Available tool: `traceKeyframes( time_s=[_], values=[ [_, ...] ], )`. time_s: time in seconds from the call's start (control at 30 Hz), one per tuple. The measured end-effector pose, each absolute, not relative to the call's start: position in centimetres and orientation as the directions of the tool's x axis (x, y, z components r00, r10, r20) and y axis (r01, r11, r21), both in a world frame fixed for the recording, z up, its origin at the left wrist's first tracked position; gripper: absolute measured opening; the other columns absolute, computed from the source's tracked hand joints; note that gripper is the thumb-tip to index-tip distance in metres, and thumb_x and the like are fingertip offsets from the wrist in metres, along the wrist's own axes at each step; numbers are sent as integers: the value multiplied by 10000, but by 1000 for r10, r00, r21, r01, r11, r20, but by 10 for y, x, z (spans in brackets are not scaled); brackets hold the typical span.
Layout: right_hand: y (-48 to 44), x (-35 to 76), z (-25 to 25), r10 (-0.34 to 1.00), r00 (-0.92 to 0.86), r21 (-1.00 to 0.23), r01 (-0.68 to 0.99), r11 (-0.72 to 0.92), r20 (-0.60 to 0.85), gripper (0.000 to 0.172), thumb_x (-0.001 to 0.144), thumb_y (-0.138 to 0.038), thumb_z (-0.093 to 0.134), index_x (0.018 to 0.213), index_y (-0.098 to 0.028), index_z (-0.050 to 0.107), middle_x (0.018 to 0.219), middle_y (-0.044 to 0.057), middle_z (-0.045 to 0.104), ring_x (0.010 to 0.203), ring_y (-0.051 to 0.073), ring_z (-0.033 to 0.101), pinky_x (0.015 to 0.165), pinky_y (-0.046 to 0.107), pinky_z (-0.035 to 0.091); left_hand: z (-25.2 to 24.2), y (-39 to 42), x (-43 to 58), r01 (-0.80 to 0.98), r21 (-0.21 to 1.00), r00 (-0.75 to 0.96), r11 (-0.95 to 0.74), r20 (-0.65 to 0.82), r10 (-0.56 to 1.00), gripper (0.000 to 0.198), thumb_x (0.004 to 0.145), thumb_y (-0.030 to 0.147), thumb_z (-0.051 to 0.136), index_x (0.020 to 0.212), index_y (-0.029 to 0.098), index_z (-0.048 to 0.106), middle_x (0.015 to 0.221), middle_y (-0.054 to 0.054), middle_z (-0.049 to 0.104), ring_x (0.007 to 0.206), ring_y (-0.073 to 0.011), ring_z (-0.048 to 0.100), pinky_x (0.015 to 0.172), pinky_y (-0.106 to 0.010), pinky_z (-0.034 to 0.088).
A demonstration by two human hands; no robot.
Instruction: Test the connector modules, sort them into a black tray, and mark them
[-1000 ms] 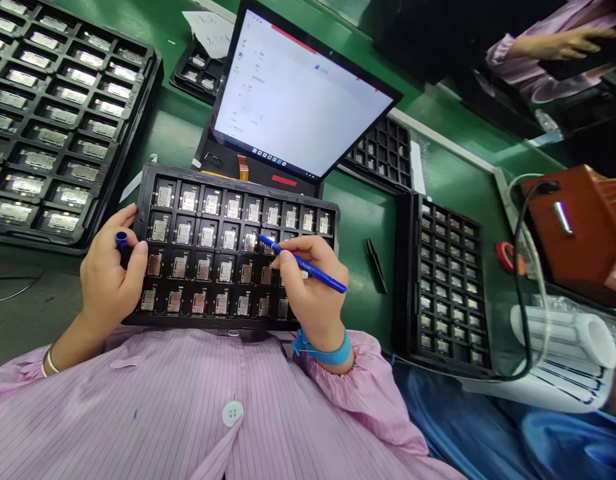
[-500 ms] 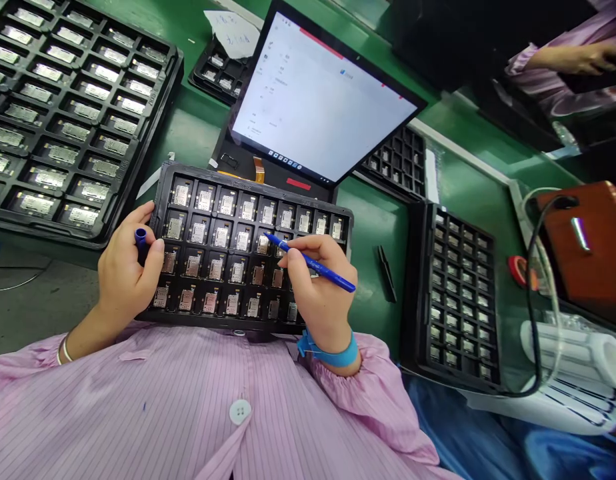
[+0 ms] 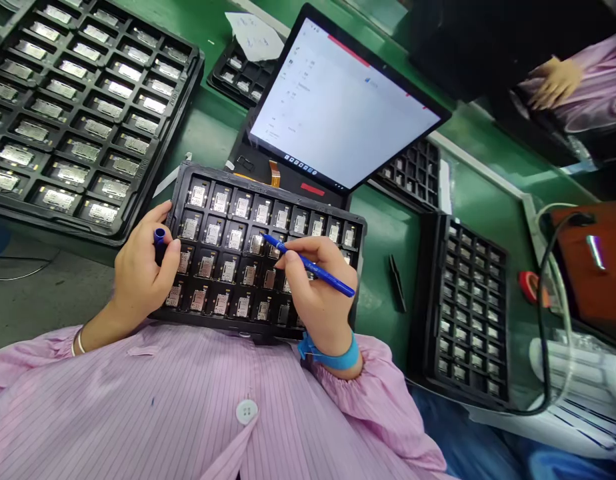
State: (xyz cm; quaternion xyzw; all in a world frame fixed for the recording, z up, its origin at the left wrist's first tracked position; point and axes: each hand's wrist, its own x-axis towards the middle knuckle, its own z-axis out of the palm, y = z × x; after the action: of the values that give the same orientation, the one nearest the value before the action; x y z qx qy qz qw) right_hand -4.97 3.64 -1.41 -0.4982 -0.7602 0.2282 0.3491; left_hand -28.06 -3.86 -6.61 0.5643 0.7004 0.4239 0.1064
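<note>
A black tray of small metal parts in several rows rests against my chest. My left hand grips its left edge and also pinches a blue pen cap between thumb and forefinger. A blue pen is held in my right hand, its tip resting on a part in the second row near the tray's middle. A blue wrist strap circles my right wrist.
A tilted lit screen stands behind the tray. A larger tray of parts lies at left, another black tray at right, black tweezers between. A co-worker's hand shows at the top right. Cable and orange box sit far right.
The view has drifted so everything sits further right in the frame. The pen tip stays on the same area of the tray; my hands keep their grip.
</note>
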Motion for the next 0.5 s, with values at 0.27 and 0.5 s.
traceKeyframes(
  time_s=[0.27, 0.5],
  values=[
    [40, -74, -13, 858, -384, -639, 575, 511, 341, 51, 843, -181, 568, 839, -224, 597, 745, -10, 685, 724, 190, 663, 797, 422, 477, -67, -39, -281, 707, 707, -326, -7, 335, 884, 36, 893, 224, 518, 921, 222, 495, 1426, -125, 554, 1258, -258, 581, 993, -410, 477],
    [39, -77, -13, 883, -343, -653, 595, 469, 321, 53, 840, -187, 565, 822, -224, 600, 750, 3, 685, 700, 198, 661, 753, 419, 485, -67, -38, -281, 688, 725, -326, -27, 342, 881, 47, 889, 234, 518, 929, 226, 495, 1420, -130, 559, 1243, -255, 592, 992, -405, 485]
  ],
)
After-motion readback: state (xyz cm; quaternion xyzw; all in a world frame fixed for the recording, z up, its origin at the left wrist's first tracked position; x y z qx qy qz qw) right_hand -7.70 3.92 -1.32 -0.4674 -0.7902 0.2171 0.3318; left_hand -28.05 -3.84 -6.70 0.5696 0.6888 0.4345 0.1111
